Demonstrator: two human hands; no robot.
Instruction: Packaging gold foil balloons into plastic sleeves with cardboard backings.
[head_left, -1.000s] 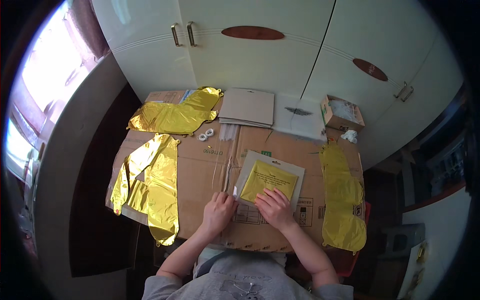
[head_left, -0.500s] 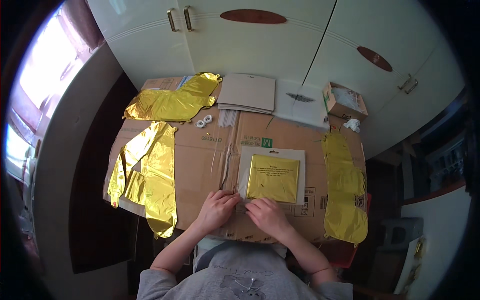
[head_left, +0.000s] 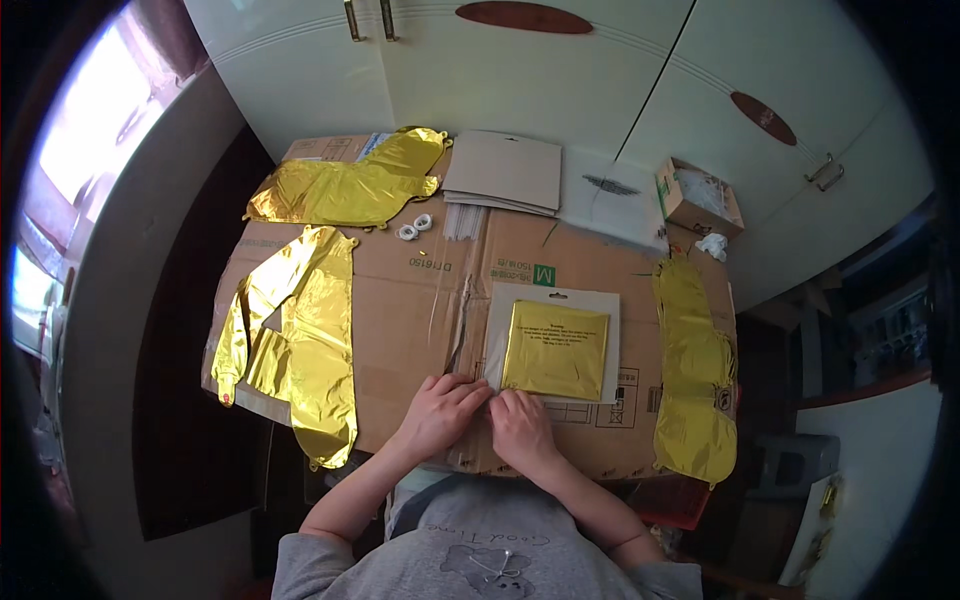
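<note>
A flat package [head_left: 556, 350] lies in front of me, gold folded foil on a pale card with a hang hole at its top, apparently in a clear plastic bag. At its lower left corner my left hand [head_left: 443, 412] has its fingers bent and drawn together. My right hand [head_left: 521, 425] is curled beside it, fingertips pinching the lower edge of the package. The fingertips of the two hands almost meet, and they hide that corner. Under everything is a brown cardboard sheet [head_left: 400, 330].
Gold foil balloons lie flat: one at left [head_left: 322, 340], one at far left [head_left: 340, 192], one at right [head_left: 692, 375]. At the back are a stack of grey cards [head_left: 503, 172], white ribbon rolls [head_left: 408, 232], clear strips [head_left: 464, 222] and an open box [head_left: 700, 198].
My right hand has slid left along the package's lower edge toward my left hand, its fingers more curled. The whole view has shifted slightly; the package lies as before.
</note>
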